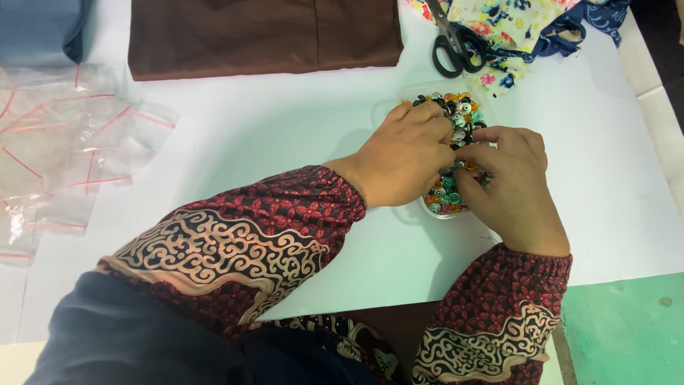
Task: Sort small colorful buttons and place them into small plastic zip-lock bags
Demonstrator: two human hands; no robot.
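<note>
A clear plastic tray (409, 93) full of small round buttons (462, 114) in orange, teal, black and white sits on the white table (285, 142). My left hand (406, 157) rests over the tray's left side, fingers curled down into the buttons. My right hand (513, 185) covers the tray's right side, fingertips pinched among the buttons. Both hands hide much of the tray. I cannot tell whether either hand holds a button. Red patterned sleeves cover both forearms.
A folded brown cloth (263, 36) lies at the back. Black-handled scissors (456, 43) lie on floral fabric (520, 28) at the back right. Several clear zip bags (64, 142) lie on the left. The table edge meets a green floor (627, 328) at lower right.
</note>
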